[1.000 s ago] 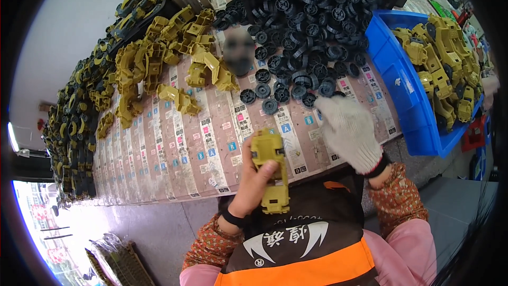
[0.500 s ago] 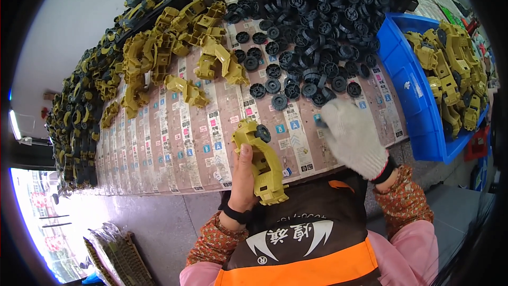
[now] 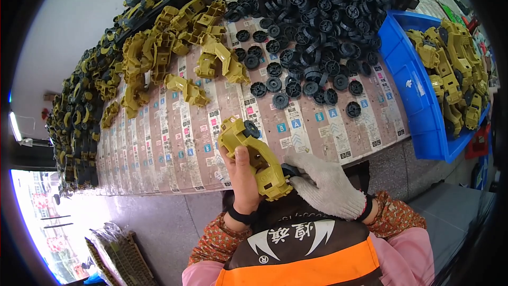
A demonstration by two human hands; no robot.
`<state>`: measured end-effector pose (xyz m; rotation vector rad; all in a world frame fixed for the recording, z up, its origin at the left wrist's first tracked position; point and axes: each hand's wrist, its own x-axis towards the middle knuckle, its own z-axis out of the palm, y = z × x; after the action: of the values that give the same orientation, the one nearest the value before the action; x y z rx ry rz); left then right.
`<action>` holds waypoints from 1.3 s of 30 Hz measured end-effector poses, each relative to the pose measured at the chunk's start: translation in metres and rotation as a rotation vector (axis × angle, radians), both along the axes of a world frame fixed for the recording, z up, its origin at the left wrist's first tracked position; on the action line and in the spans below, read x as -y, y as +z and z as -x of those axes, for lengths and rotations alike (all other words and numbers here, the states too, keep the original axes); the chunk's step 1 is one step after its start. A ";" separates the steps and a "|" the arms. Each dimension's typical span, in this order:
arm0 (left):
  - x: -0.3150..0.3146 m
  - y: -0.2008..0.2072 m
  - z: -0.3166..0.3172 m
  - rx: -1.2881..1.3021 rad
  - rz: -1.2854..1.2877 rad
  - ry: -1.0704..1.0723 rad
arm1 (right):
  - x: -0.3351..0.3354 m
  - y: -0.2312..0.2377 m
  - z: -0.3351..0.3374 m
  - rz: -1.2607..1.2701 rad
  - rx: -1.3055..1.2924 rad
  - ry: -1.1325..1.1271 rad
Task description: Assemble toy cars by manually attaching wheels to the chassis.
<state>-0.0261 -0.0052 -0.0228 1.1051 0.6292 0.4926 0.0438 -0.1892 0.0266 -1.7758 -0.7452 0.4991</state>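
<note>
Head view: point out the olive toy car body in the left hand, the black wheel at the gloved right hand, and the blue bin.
olive toy car body (image 3: 259, 161), head view, its side panel.
black wheel (image 3: 290, 170), head view, its rim.
blue bin (image 3: 410, 90), head view, its bare inner wall.

A long worktable covered in printed paper strips runs across the view. Beneath its near edge lies a grey speckled floor. At the left, bright daylight floods in low down, and a pale plain wall rises beyond the table's far side.
</note>
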 end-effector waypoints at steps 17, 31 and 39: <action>0.018 -0.002 -0.001 0.242 -0.360 0.101 | 0.001 0.002 0.008 0.037 0.194 -0.069; 0.038 0.015 -0.041 0.397 -0.415 0.223 | 0.015 0.039 -0.001 0.109 0.120 -0.078; 0.062 0.107 -0.073 0.687 -0.309 -0.447 | 0.068 0.090 -0.059 0.001 0.930 -0.450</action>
<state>0.0468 -0.0672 0.0839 1.2257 -0.3028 0.5447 0.1032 -0.2571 0.1164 -2.0754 -0.9056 -0.6820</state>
